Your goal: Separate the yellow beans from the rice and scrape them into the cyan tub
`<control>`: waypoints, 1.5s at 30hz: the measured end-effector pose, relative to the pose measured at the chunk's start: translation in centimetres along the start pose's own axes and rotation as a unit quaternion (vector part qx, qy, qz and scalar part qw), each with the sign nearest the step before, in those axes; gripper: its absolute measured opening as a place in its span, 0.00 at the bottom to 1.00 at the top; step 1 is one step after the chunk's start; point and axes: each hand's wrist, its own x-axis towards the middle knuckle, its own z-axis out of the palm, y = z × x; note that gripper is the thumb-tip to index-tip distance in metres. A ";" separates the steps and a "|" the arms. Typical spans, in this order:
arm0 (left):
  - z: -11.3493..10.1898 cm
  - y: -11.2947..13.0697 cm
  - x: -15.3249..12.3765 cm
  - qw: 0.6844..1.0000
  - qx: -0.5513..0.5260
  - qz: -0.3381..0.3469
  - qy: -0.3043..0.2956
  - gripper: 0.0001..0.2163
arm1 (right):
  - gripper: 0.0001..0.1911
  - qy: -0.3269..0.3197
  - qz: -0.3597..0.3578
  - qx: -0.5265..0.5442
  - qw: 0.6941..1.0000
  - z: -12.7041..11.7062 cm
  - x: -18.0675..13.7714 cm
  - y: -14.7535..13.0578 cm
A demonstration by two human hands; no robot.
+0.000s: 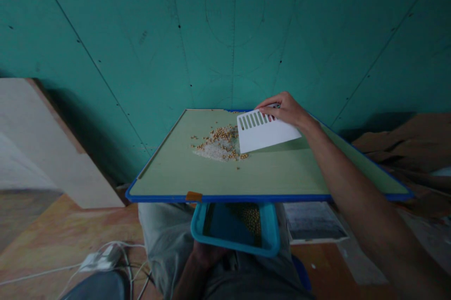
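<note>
My right hand point(286, 110) grips the slotted top edge of a white plastic scraper point(263, 133), which stands on a green board with a blue rim point(225, 198). Just left of the scraper lies a small heap of tan beans mixed with white grains point(221, 144). Below the board's near edge, my left hand point(207, 253) holds a teal tray point(269, 239) from underneath on my lap; several tan beans point(252, 219) lie inside it. The left hand's fingers are hidden beneath the tray.
A teal wall point(225, 32) rises right behind the board. A pale slanted panel point(42, 149) leans at left. White cables and a power adapter point(102, 257) lie on the wooden floor at lower left. Papers point(313, 222) and brown sheeting point(405, 145) sit at right.
</note>
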 end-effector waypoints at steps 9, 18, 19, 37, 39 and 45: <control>-0.3 0.0 -0.1 1.000 -0.007 -0.009 -0.002 0.37 | 0.12 -0.028 0.003 0.039 0.999 0.5 0.2 -0.3; 0.2 -0.1 0.0 1.000 0.002 0.009 -0.026 0.35 | 0.11 -0.057 0.013 0.076 0.995 0.6 0.1 -0.8; 0.2 -0.1 0.0 1.000 0.001 0.007 -0.026 0.35 | 0.11 -0.064 0.014 0.078 0.995 0.6 0.1 -0.9; -0.4 0.0 -0.2 1.000 0.011 0.000 0.009 0.34 | 0.10 0.010 -0.010 0.151 0.988 2.8 0.8 -1.0; -0.5 -0.1 -0.3 1.000 0.009 0.006 0.008 0.34 | 0.09 0.035 -0.012 0.183 0.982 3.4 1.0 -0.8; -1.3 0.0 -1.0 1.000 0.012 -0.015 -0.008 0.32 | 0.10 0.050 -0.040 0.211 0.975 5.7 0.9 -1.6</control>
